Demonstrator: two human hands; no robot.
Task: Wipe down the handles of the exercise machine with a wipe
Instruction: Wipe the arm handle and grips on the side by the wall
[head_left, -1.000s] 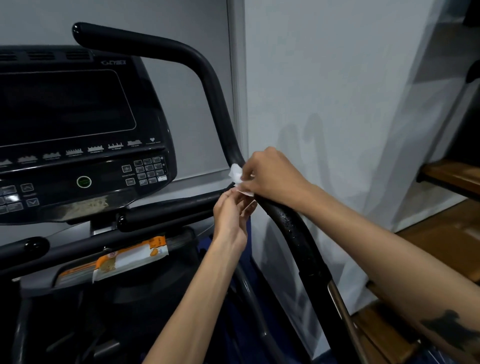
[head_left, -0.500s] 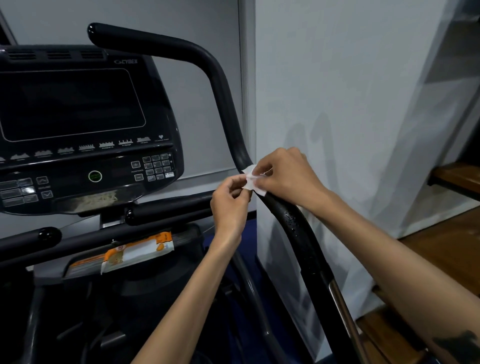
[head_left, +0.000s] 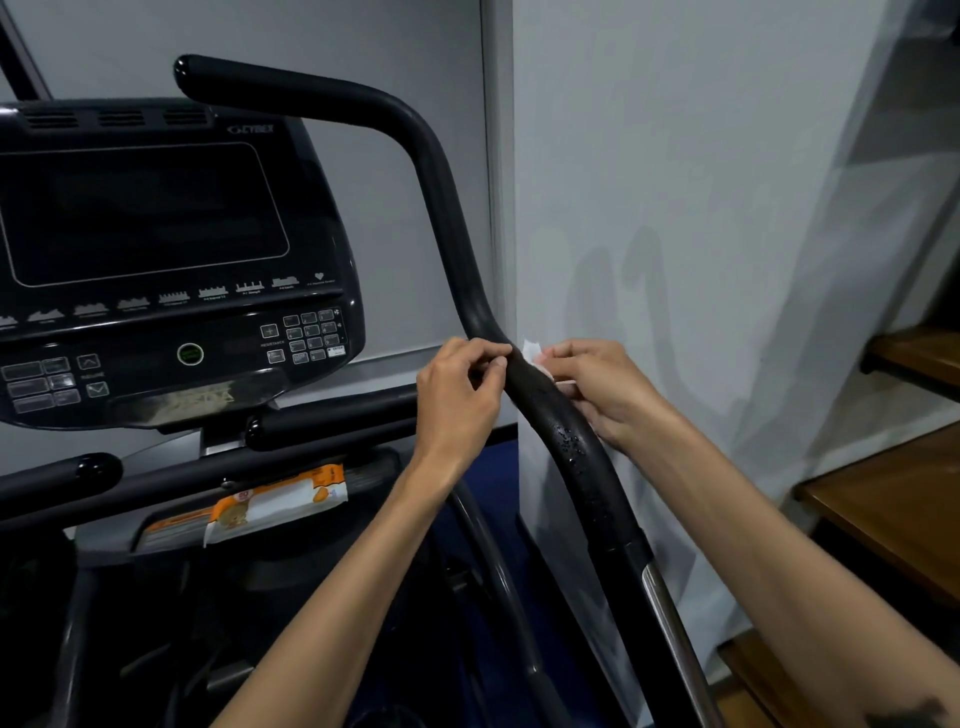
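Single head-worn wide-angle view, looking forward and down, close on machine handle (head_left: 550, 415) at arm's reach.

wipe (head_left: 532, 353): only a small white corner is showing beside the handle (head_left: 566, 441); the rest is lying hidden behind it and under the right hand (head_left: 597, 387).
left hand (head_left: 460, 392): what its fingertips are pinching is not showing clearly.
console (head_left: 156, 249): the left edge is cutting it off; button labels are reading too small.
wipes pack (head_left: 275, 506): print is blurring.
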